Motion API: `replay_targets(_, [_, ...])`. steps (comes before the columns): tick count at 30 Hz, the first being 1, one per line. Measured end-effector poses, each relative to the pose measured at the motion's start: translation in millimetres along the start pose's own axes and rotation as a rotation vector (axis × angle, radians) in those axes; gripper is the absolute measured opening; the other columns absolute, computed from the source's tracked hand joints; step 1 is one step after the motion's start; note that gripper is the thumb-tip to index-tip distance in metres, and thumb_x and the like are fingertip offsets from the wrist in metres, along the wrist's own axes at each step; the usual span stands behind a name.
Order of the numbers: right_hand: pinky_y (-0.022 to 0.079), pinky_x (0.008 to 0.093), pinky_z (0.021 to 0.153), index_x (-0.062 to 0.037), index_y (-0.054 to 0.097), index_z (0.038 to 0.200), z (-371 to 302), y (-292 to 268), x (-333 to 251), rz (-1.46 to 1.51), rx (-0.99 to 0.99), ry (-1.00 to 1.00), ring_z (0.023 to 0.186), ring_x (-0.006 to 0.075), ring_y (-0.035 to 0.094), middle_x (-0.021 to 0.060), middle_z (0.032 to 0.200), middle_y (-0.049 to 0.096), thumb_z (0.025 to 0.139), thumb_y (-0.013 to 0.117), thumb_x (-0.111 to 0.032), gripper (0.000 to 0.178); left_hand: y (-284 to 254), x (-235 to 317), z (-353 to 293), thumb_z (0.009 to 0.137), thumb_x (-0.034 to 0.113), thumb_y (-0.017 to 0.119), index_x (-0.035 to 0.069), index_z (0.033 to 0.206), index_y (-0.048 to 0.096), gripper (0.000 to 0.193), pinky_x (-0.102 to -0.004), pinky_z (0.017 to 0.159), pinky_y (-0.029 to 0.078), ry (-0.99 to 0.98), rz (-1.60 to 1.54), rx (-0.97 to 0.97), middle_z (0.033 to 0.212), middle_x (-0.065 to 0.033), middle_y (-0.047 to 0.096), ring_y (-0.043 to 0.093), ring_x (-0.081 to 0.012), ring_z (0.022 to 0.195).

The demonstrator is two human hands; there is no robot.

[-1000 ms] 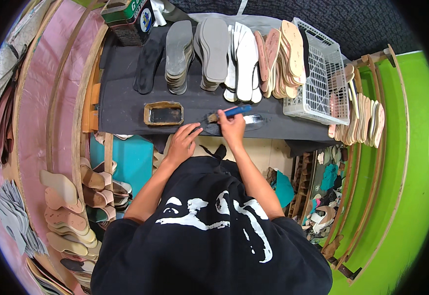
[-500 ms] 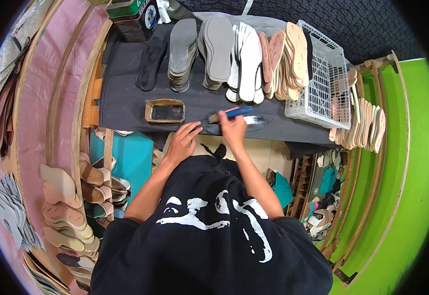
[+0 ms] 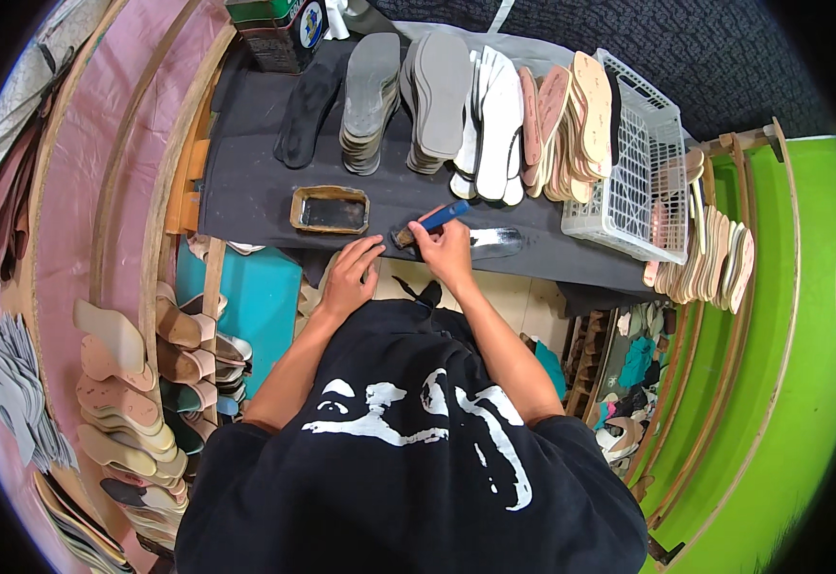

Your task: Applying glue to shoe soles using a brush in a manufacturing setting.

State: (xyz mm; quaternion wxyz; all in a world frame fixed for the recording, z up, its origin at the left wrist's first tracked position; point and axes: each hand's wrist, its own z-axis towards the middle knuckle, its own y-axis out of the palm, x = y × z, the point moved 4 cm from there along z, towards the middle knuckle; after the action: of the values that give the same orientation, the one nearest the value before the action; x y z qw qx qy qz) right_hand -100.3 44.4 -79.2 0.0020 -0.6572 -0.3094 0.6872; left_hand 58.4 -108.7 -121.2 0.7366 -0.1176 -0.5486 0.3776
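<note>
A dark insole with a glossy wet white patch [image 3: 496, 243] lies flat along the near edge of the dark-covered table. My right hand [image 3: 446, 253] is closed around a blue-handled brush [image 3: 442, 216], its bristles down near the insole's left end. Beside the brush, my left hand [image 3: 349, 275] rests at the table edge with its fingers stretched out, fingertips close to the insole's left end; whether they press on it I cannot tell. Behind that hand sits a small brownish rectangular tray [image 3: 364, 212] with dark contents.
Along the back stand stacks of grey insoles [image 3: 437, 96], white insoles [image 3: 497, 124] and beige insoles [image 3: 592, 115], with a black insole pair [image 3: 310, 115] at left. A metal can [image 3: 279, 38] and a white plastic basket [image 3: 628, 234] flank them. Racks [image 3: 111, 421] line the left.
My right hand has drawn the brush left along the insole, and the brush handle is tilted more steeply. My left hand stays at the table edge. The whole view has shifted slightly.
</note>
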Motion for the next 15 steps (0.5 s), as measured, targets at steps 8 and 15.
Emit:
replay_targets(8, [0.055, 0.0324, 0.062, 0.0030, 0.074, 0.091, 6.7, -9.0, 15.2, 0.088, 0.097, 0.027, 0.064, 0.0157, 0.071, 0.0137, 0.076, 0.076, 0.093, 0.084, -0.018, 0.023, -0.7, 3.0, 2.6, 0.083, -0.008, 0.069, 0.000, 0.122, 0.072, 0.040, -0.0457, 0.108, 0.054, 0.000, -0.020, 0.009, 0.138, -0.0146, 0.070, 0.066, -0.0379, 0.127])
replay_targets(15, [0.053, 0.0306, 0.058, 0.0029, 0.074, 0.091, 7.2, -10.6, 17.5, 0.118, 0.051, -0.017, 0.061, 0.0126, 0.068, 0.0105, 0.073, 0.074, 0.093, 0.083, -0.015, 0.020, -0.4, 3.0, 1.7, 0.083, -0.007, 0.069, 0.000, 0.122, 0.072, 0.039, -0.0459, 0.108, 0.053, -0.009, -0.028, 0.010, 0.139, -0.0146, 0.069, 0.065, -0.0380, 0.127])
